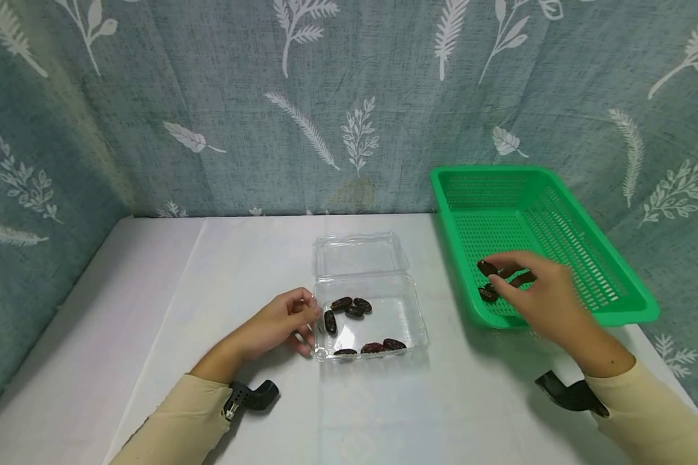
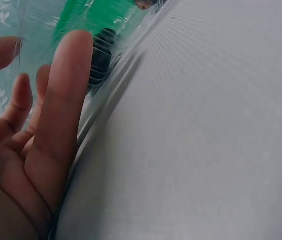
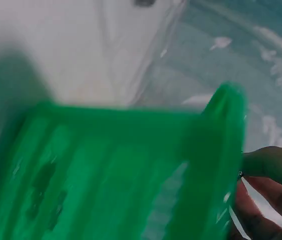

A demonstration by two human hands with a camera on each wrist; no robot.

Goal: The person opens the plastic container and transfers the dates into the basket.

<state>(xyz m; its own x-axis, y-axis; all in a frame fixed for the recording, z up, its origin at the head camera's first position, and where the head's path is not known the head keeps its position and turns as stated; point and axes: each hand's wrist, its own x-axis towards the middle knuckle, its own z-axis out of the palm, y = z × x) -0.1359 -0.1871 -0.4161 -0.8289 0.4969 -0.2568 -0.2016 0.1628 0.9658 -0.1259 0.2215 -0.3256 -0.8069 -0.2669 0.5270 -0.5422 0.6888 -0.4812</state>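
A hinged clear plastic container [image 1: 384,316] lies open at the middle of the table, with several dark brown dates [image 1: 353,311] inside. At its left wall is my left hand [image 1: 285,321], thumb and index fingertips meeting at the rim in a light pinch. The left wrist view shows the fingers [image 2: 60,85] close against the clear side, a date [image 2: 101,57] behind the plastic. Over the near left part of a green basket [image 1: 494,229], my right hand [image 1: 538,290] pinches one date [image 1: 487,268]. More dates [image 1: 488,292] lie below it in the basket.
The container's lid [image 1: 357,255] is folded back on the table [image 1: 256,252]. A leaf-patterned cloth [image 1: 238,110] hangs behind and along both sides. The basket's raised green rim [image 1: 450,248] separates its dates from the container. A black strap [image 1: 250,395] hangs at the left wrist.
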